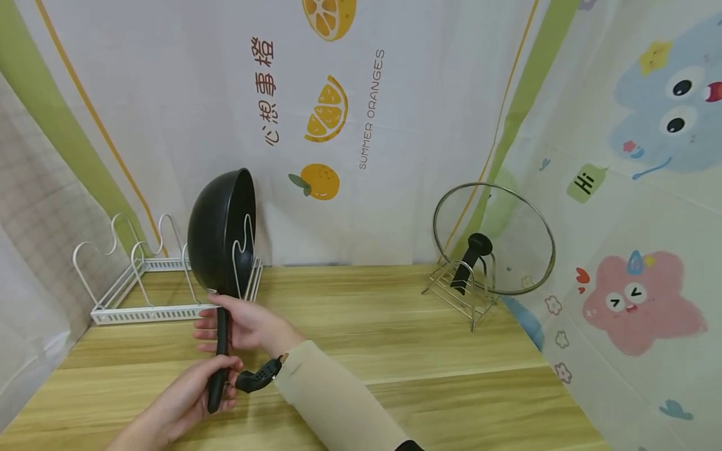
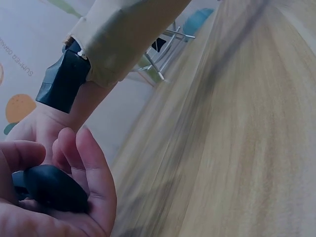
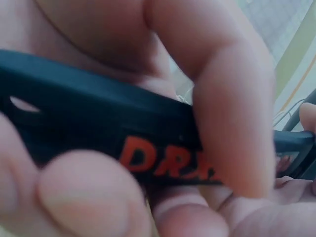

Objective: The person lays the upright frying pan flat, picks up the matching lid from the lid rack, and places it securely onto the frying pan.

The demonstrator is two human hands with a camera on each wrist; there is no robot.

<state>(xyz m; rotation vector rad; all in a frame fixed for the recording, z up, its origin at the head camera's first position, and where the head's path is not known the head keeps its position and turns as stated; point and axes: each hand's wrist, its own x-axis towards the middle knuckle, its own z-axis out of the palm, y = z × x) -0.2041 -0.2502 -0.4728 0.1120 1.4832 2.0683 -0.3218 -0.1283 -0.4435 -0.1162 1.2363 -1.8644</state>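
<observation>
A black wok [image 1: 211, 225] stands on its edge in a white wire pan rack [image 1: 158, 313] at the left, its hollow side facing right and its handle [image 1: 223, 332] pointing down toward me. My left hand [image 1: 186, 391] grips the lower end of that handle, with the thumb across it and the fingers curled underneath. Higher up, close to the bowl, my right hand [image 1: 251, 322] holds the handle between thumb and fingers. Red letters [image 3: 168, 163] show on the handle in the right wrist view, partly covered by fingers. In the left wrist view, the handle's rounded end [image 2: 57, 187] lies in my left palm.
At the back right a glass lid [image 1: 530, 269] with a black knob leans in a small metal wire stand [image 1: 474, 307]. A printed cloth [image 1: 406, 207] hangs behind the wooden table [image 1: 395, 351]. Empty wire loops [image 1: 135, 250] rise from the rack left of the wok.
</observation>
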